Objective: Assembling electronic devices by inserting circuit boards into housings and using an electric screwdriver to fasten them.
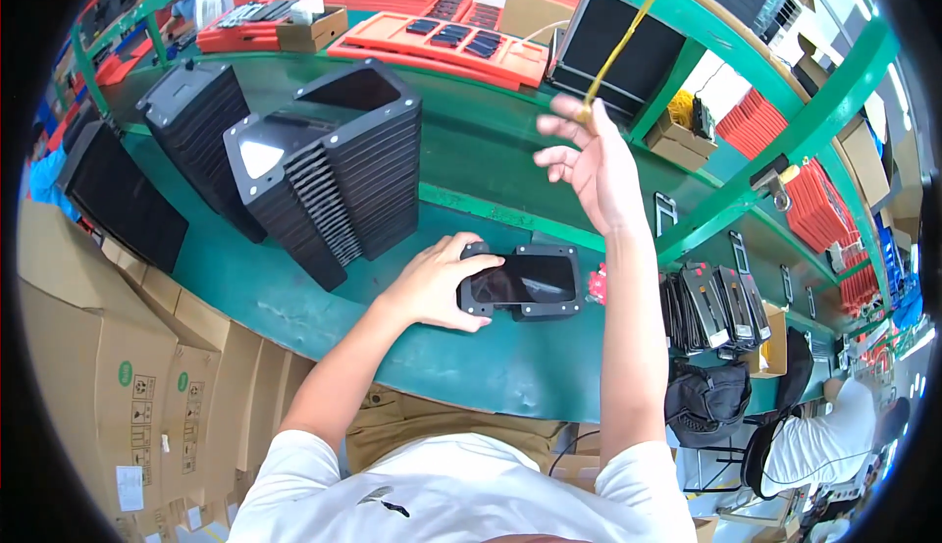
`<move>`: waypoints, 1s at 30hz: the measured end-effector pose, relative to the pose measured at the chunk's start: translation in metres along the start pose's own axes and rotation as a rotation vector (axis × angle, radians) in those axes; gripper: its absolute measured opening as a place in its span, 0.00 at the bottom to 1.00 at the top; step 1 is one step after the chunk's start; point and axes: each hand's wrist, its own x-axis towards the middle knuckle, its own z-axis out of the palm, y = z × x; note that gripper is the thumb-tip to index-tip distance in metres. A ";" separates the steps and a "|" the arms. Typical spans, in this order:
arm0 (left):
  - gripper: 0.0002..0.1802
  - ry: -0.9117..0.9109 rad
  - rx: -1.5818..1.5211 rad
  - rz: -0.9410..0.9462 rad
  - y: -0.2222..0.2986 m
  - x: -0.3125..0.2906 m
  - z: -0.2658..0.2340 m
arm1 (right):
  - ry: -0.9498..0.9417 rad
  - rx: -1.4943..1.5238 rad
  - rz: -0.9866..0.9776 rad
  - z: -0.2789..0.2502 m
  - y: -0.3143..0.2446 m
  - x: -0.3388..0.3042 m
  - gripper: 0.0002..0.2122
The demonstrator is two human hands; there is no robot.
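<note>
My left hand (437, 286) is closed around the left end of a black rectangular fixture (549, 310) lying flat on the green bench. A dark glossy panel (520, 279) sits in its frame, and small round silvery dots mark the corners. My right hand (594, 165) is raised above the bench, to the right of the fixture, with its fingers loosely bent and apart. A yellow cord (633, 28) comes down from overhead to its fingertips; whether they touch it I cannot tell. A small red-pink object (598, 284) shows beside the fixture, partly behind my right forearm.
Tall stacks of similar black fixtures (378, 175) stand on the bench (471, 352) at the left. Red trays (442, 48) lie on the shelf behind, under a green frame beam (775, 180). Dark flat pieces (706, 308) stand at the right. Cartons (147, 406) fill the lower left; a person (824, 440) sits far right.
</note>
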 end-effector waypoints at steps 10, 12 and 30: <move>0.45 0.037 -0.055 0.013 -0.015 -0.005 0.007 | -0.346 -0.526 0.234 -0.024 0.076 -0.134 0.23; 0.45 0.040 -0.068 0.010 -0.015 -0.007 0.007 | -0.240 -0.542 -0.033 -0.028 0.099 -0.152 0.19; 0.48 0.111 -0.163 0.043 -0.025 0.002 0.013 | -0.144 -0.826 -0.275 0.005 0.124 -0.175 0.07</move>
